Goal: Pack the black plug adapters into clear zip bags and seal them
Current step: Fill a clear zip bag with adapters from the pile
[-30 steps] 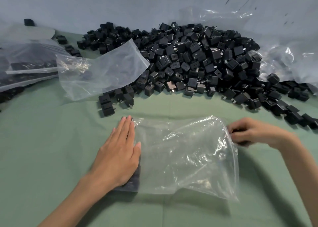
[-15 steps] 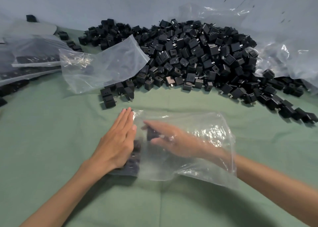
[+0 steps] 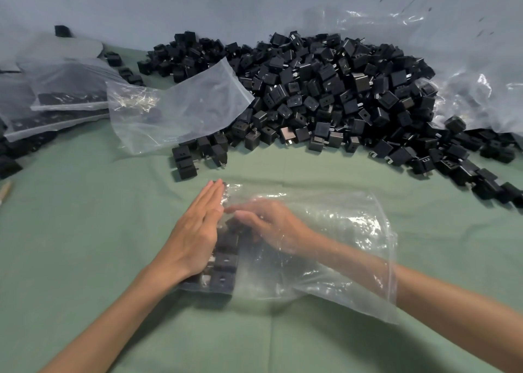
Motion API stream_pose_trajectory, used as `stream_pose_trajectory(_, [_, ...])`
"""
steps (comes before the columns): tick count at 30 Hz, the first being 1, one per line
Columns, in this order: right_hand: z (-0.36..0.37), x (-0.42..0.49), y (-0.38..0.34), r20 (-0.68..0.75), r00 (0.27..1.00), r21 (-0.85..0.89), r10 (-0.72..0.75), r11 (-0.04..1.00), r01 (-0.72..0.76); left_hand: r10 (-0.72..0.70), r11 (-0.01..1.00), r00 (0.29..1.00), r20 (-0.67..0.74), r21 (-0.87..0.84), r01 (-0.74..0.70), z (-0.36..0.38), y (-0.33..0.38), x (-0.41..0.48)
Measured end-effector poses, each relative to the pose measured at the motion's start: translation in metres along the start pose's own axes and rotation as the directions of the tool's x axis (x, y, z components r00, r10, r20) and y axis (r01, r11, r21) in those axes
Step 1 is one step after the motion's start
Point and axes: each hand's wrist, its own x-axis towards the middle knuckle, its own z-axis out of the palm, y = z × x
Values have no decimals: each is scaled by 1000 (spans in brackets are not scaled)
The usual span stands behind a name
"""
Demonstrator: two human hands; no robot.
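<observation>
The left hand [image 3: 195, 231] lies flat, fingers straight, against the closed end of the zip bag [image 3: 348, 231], probably as a wall for the row of adapters [image 3: 225, 262] inside. The right hand [image 3: 268, 222] reaches in through the mouth; whether it grips one I cannot tell.

Right grip [image 3: 266, 222] hazy inside bag [image 3: 353, 245]

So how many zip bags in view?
4: open bag round the right hand, empty bag against the pile, two filled bags stacked far left; more may be hidden.
</observation>
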Motion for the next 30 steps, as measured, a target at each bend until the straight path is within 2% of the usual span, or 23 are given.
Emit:
stream_pose_trajectory(4, [-3,-3,5,62,994,85,91,992,-96,6,999,1000,16,31,-7,2,-4,1])
stream_pose_trajectory(7, [-7,-8,9,155,986,-24,68,998,-65,16,997,1000,20,79,-18,3,-5,1])
stream_pose_trajectory(11, [-7,-13,12,72,997,-131,36,991,-26,20,994,1000,15,107,-22,4,-5,2])
stream_pose_trajectory(15, [-3,-10,8,51,997,-111,-56,992,62,40,989,999,10,139,-41,4,-8,2])
stream_pose_trajectory(20, [0,-13,9,6,985,185,173,968,-172,71,971,997,2,227,-70,7,-9,3])
stream_pose_trajectory(23, [1,-8,5,-12,977,145,215,967,-211,87,960,996,6,265,-85,8,-8,4])
stream_pose_trajectory(26, [0,-7,2,61,972,124,226,965,-232,106,939,994,25,328,-108,7,-8,2])
stream_pose_trajectory(30, [2,-11,4,73,985,65,158,984,-163,98,859,994,58,499,-113,9,-8,-1])
